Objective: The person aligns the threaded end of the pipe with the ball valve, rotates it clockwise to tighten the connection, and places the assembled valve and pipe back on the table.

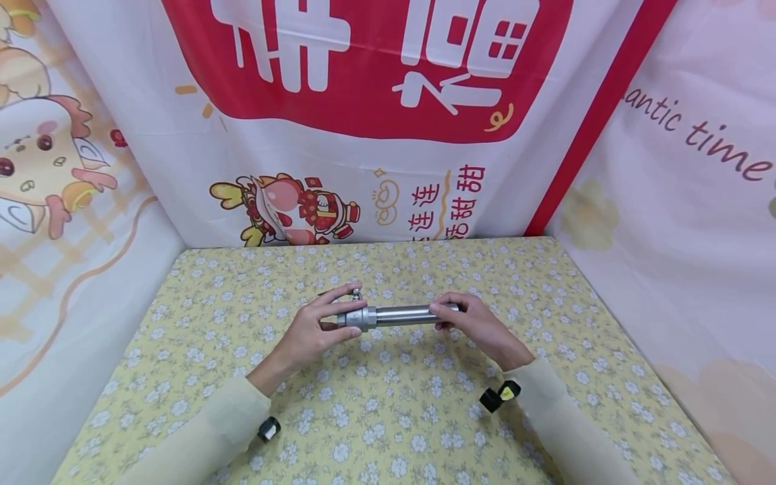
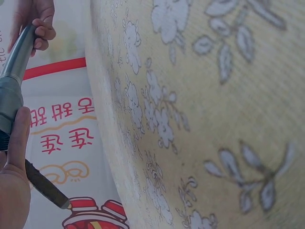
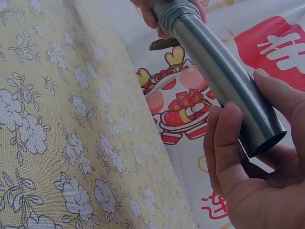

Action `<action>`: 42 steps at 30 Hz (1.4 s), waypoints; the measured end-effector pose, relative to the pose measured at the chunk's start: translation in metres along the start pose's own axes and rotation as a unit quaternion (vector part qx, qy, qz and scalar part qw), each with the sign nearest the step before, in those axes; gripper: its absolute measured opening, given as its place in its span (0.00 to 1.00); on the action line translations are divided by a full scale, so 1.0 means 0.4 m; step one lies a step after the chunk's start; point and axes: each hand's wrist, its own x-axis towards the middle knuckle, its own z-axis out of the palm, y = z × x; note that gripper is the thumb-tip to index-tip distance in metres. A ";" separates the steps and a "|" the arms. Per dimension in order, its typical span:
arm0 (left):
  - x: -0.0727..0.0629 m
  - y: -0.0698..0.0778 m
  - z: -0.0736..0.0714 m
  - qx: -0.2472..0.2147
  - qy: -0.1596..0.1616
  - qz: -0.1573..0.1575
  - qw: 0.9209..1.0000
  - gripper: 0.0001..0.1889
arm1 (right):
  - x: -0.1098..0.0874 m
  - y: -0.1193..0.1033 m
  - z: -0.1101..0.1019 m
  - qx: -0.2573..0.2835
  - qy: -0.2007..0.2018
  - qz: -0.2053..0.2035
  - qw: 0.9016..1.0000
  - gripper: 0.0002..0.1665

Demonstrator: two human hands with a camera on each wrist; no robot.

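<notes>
A ball valve (image 1: 356, 318) of grey metal is joined to a straight steel pipe (image 1: 403, 314), both held above the cloth. My left hand (image 1: 310, 331) grips the valve body, thumb on the near side and fingers on the far side. Toward the pipe's right end, my right hand (image 1: 481, 328) pinches it between thumb and fingers. The right wrist view shows the pipe's open, hollow end (image 3: 267, 143) close to the right palm. A dark lever (image 2: 46, 185) sticks out beside the left hand in the left wrist view. The left fingers partly cover the valve.
A yellow floral cloth (image 1: 388, 417) covers the table. Printed white hangings rise behind it (image 1: 376, 148) and along the left (image 1: 139, 222) and right (image 1: 642, 269) sides. Small black devices are strapped at the left wrist (image 1: 269, 429) and right wrist (image 1: 500, 396).
</notes>
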 end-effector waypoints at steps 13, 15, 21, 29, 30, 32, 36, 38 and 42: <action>0.000 0.002 0.003 0.002 0.001 -0.002 1.000 0.26 | -0.008 -0.008 0.003 0.030 0.009 -0.015 0.999 0.22; 0.000 0.004 0.003 0.003 0.002 -0.001 1.000 0.25 | -0.006 -0.009 0.003 0.031 0.008 -0.018 0.999 0.22; 0.001 0.005 0.002 0.006 0.007 0.005 1.000 0.25 | -0.007 -0.007 -0.009 0.034 -0.021 -0.041 0.998 0.23; -0.001 0.005 0.002 0.004 0.011 0.001 1.000 0.25 | -0.011 -0.011 -0.015 0.015 -0.040 -0.069 0.997 0.26; -0.001 0.004 0.003 0.005 0.011 0.002 1.000 0.25 | -0.010 -0.011 -0.014 0.015 -0.040 -0.069 0.997 0.25; -0.001 0.001 0.003 0.005 0.010 0.004 1.000 0.25 | -0.010 -0.011 -0.014 0.016 -0.039 -0.068 0.997 0.24; 0.000 -0.002 0.005 0.003 0.008 0.009 1.000 0.25 | -0.013 -0.012 -0.014 0.011 -0.037 -0.066 0.997 0.22; 0.000 -0.001 0.005 0.001 0.006 0.009 1.000 0.25 | -0.016 -0.013 -0.014 0.007 -0.035 -0.064 0.997 0.21; -0.002 0.002 0.005 0.003 0.005 0.010 1.000 0.25 | -0.019 -0.014 -0.015 0.004 -0.036 -0.061 0.998 0.21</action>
